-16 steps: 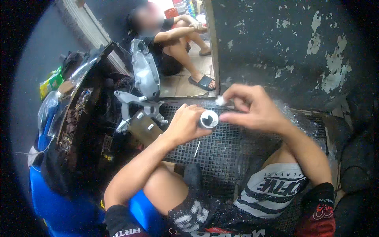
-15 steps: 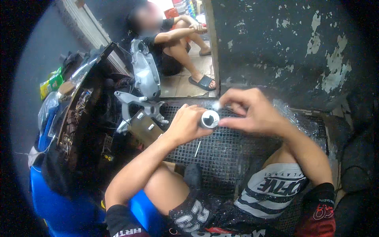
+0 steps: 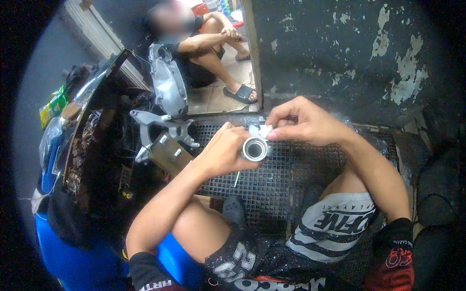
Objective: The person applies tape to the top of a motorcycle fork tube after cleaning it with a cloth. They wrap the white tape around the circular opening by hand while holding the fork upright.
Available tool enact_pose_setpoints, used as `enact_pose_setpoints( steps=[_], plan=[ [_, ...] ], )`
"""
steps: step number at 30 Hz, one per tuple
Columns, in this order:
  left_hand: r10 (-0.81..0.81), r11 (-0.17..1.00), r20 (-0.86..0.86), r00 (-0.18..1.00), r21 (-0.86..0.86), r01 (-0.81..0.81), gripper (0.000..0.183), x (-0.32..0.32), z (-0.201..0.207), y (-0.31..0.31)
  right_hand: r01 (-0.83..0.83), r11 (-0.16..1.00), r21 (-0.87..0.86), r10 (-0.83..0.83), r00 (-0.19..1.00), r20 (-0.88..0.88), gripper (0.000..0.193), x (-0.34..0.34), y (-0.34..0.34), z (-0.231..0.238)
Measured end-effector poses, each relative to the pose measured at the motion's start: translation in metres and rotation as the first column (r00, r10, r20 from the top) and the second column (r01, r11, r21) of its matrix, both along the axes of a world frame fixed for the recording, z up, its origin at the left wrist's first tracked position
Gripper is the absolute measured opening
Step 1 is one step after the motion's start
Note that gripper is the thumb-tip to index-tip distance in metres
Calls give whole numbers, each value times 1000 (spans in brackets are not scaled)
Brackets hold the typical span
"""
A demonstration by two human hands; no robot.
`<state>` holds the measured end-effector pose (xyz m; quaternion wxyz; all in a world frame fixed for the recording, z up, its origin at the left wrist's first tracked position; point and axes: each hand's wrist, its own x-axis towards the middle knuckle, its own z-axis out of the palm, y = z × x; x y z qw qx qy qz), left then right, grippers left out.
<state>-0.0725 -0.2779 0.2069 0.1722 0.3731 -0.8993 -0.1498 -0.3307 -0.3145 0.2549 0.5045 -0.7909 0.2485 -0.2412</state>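
In my left hand (image 3: 225,150) is a short metal cylinder (image 3: 255,149), its round open end facing up and showing a dark hollow inside a pale ring. The fingers wrap around its left side. My right hand (image 3: 306,123) is closed in a pinch on a small white piece with a dark patch (image 3: 259,130), at the far edge of the cylinder's mouth. Whether that piece is paper, film or a lid I cannot make out. Below my left hand a thin white stick (image 3: 237,179) lies on the black grid mat (image 3: 264,194).
Left of my hands lie a grey metal bracket (image 3: 141,127), a silver engine cover (image 3: 167,87) and a box-like piece (image 3: 170,153). Further left stands a tray of small parts (image 3: 80,165). Another person (image 3: 204,48) sits in the doorway. A peeling dark wall (image 3: 335,58) rises ahead.
The white piece has come off the cylinder's mouth to its far edge, pinched by my right hand, and the hollow now shows. My right hand has moved closer to the cylinder. The view has shifted slightly.
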Motion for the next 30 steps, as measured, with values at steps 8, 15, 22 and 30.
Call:
enact_pose_setpoints(
  steps=[8,15,22,30],
  plan=[
    [-88,995,75,993,-43,91,40,-2,12,10,124,988,90,-135,983,127,22,14,-2,3],
    [-143,988,40,989,-55,145,34,-5,13,14,263,923,280,-347,884,312,21,16,-7,6],
    [-111,994,18,994,14,110,37,-5,19,9,390,921,13,-382,892,243,19,9,-11,13],
    [-92,995,-64,994,-33,90,41,6,13,5,402,833,-380,-404,912,78,36,16,-13,11]
  ],
)
